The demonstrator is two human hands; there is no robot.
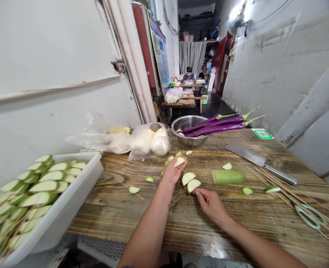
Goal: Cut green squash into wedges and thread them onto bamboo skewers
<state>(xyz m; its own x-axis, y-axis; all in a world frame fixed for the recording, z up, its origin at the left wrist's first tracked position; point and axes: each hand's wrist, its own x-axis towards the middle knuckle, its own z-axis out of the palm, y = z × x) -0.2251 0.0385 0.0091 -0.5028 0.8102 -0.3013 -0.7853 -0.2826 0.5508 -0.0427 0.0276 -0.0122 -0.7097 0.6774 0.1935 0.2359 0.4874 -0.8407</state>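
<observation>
My right hand (210,203) pinches the near end of a thin wooden skewer (183,168), its fingers closed beside the lower slice. Two half-moon slices of pale green squash (193,185) are threaded on it. At the skewer's far end, my left hand (173,172) holds another squash slice (179,161) between thumb and fingers; whether the tip has entered it I cannot tell. Just right of the hands lies a cut length of green squash (228,176), with a loose slice (227,166) behind it. More loose slices lie around my left hand.
A white bin (89,175) of skewered slices stands at left. Behind are bagged white vegetables (150,139) and a steel bowl (192,140) with purple eggplants (217,126). A cleaver (248,154), bare skewers and scissors (309,216) lie right. A person (188,74) sits far back.
</observation>
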